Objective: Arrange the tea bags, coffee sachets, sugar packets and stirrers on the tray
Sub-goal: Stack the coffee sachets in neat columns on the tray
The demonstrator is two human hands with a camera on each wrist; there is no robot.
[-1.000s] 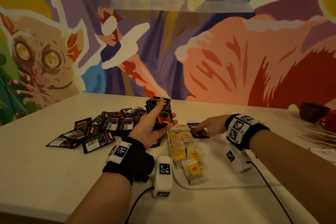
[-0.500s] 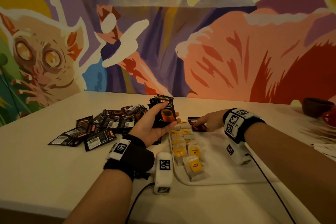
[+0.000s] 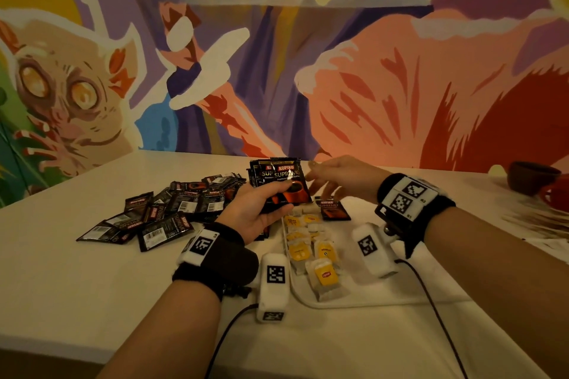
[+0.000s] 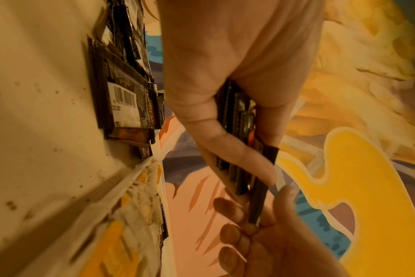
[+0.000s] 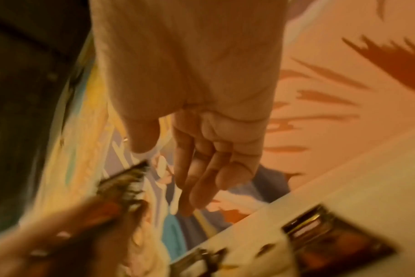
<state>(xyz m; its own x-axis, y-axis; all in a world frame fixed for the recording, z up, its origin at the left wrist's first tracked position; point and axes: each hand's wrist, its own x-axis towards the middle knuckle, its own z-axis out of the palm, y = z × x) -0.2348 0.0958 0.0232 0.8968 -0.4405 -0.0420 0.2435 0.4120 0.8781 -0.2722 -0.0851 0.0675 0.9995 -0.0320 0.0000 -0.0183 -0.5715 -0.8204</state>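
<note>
My left hand (image 3: 258,209) holds a fanned stack of black coffee sachets (image 3: 286,184) upright above the tray's far left corner, thumb across the front one. In the left wrist view that stack (image 4: 239,116) sits between thumb and fingers. My right hand (image 3: 335,178) is beside the stack's right edge, fingers straight and thumb apart, holding nothing (image 5: 197,131). One coffee sachet (image 3: 332,209) lies flat at the far end of the white tray (image 3: 369,298). Several yellow-labelled tea bags (image 3: 323,277) lie in rows along the tray's left side.
A loose pile of coffee sachets (image 3: 172,212) covers the table left of the tray. A brown cup (image 3: 529,178) and a red cup (image 3: 557,194) stand at the far right, with pale papers in front of them. The painted wall rises behind the table.
My right hand has let go of the sachet it laid on the tray and lifted left to the stack. The left hand has tilted the stack more upright.
</note>
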